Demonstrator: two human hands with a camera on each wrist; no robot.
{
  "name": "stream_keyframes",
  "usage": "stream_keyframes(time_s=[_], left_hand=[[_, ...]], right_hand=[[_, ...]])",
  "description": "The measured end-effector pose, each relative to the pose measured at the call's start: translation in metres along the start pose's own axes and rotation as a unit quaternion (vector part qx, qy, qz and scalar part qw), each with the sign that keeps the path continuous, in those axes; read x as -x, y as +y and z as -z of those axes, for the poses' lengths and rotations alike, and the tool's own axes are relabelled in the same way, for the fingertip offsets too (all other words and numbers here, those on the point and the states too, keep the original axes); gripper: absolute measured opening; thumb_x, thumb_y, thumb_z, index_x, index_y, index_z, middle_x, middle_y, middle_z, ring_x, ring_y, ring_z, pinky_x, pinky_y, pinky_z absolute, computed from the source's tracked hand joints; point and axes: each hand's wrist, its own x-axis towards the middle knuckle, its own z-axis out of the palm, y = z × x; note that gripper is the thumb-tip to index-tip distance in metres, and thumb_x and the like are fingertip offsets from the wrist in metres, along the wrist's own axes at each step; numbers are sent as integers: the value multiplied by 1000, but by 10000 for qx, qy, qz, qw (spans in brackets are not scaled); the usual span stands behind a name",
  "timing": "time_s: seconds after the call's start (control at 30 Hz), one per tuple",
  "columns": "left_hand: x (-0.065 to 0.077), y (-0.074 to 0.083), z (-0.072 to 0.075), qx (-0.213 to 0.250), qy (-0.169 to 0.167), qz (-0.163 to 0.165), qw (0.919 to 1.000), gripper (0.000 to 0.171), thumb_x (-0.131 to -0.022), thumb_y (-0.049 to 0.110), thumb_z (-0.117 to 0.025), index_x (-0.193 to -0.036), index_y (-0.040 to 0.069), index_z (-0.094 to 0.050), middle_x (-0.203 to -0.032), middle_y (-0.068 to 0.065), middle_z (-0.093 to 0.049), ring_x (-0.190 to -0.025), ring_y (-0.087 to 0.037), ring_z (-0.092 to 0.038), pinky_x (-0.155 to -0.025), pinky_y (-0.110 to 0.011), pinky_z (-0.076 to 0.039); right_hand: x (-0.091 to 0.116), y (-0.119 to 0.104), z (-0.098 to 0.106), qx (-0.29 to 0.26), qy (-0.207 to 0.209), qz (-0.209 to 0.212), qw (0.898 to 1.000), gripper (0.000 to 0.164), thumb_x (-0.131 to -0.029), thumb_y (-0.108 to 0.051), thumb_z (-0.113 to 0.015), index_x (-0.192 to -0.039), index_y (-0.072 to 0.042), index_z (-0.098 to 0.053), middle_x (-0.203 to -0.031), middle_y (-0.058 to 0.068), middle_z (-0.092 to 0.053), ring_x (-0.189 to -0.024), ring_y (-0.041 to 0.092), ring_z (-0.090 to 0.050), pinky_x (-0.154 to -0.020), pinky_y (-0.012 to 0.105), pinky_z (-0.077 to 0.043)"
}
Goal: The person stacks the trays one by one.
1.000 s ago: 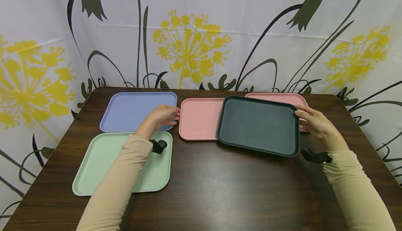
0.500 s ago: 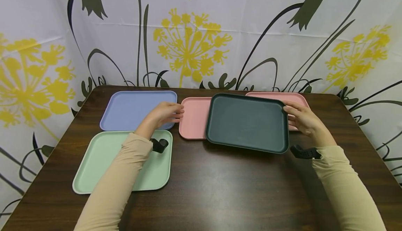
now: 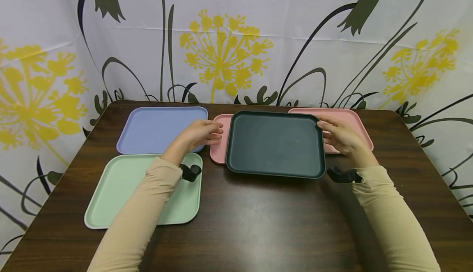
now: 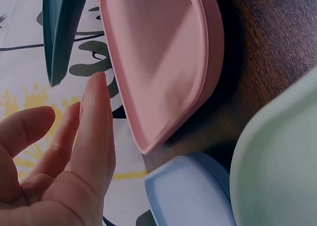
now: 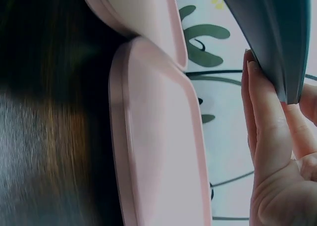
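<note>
A dark green tray is held up over two pink trays. My right hand grips its right edge, thumb on top and fingers underneath, as the right wrist view also shows. Its left edge hangs free, just short of my left hand, whose fingers are extended and hold nothing. In the left wrist view a gap separates those fingertips from the dark green tray. Below it lies the left pink tray, mostly covered in the head view. The right pink tray lies partly behind my right hand.
A blue tray lies at the back left of the brown wooden table. In front of it lies a light green tray, partly under my left forearm. A white flowered cloth hangs behind the table.
My right hand has carried the dark green tray leftward and levelled its tilt, covering more of the left pink tray. My left hand has shifted slightly right towards it.
</note>
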Motion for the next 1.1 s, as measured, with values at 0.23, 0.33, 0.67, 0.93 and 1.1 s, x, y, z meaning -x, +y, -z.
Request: stream_keyframes(time_s=[0.23, 0.33, 0.67, 0.93, 1.1], left_hand=[[-1, -1, -2, -23, -27, -7, 10000, 46, -100, 16, -36, -142, -3, -37, -135, -23, -48, -99, -13, -59, -100, -34, -52], [-1, -1, -3, -57, -5, 5, 10000, 47, -100, 17, -36, -142, -2, -37, -134, -22, -48, -97, -12, -59, -98, -33, -53], [1, -1, -4, -83, 69, -39, 9999, 45, -99, 18, -39, -138, -3, -39, -131, -18, -49, -102, -18, -57, -92, -29, -56], [4, -4, -3, -94, 42, -110, 9999, 50, -95, 10, -51, -141, -1, -37, -130, -20, -52, -107, -21, -60, -92, -31, -56], [4, -6, -2, -84, 203, -136, 9997, 51, -93, 8, -54, -141, 0, -38, -128, -20, -54, -91, -11, -63, -84, -25, -58]], right_hand=[[-6, 1, -10, -51, -112, -20, 9999, 22, -101, -10, -42, -111, -20, -58, -94, -8, -69, -84, 6, -68, -72, 20, -58], [-8, 1, -13, 27, -205, -61, 9998, 22, -101, -11, -40, -113, -18, -57, -97, -8, -70, -87, 7, -68, -74, 22, -59], [-11, 1, -20, 23, -32, -122, 9999, 20, -101, -11, -42, -115, -18, -54, -94, -8, -70, -84, 6, -68, -73, 20, -58], [-12, -1, -24, -97, 128, -203, 9997, 32, -100, -14, -45, -131, -9, -41, -92, -8, -70, -81, 5, -67, -73, 19, -58], [-14, -1, -27, -288, 196, -228, 9991, 22, -99, -13, -47, -121, -11, -48, -90, -7, -68, -81, 6, -66, -73, 19, -58]])
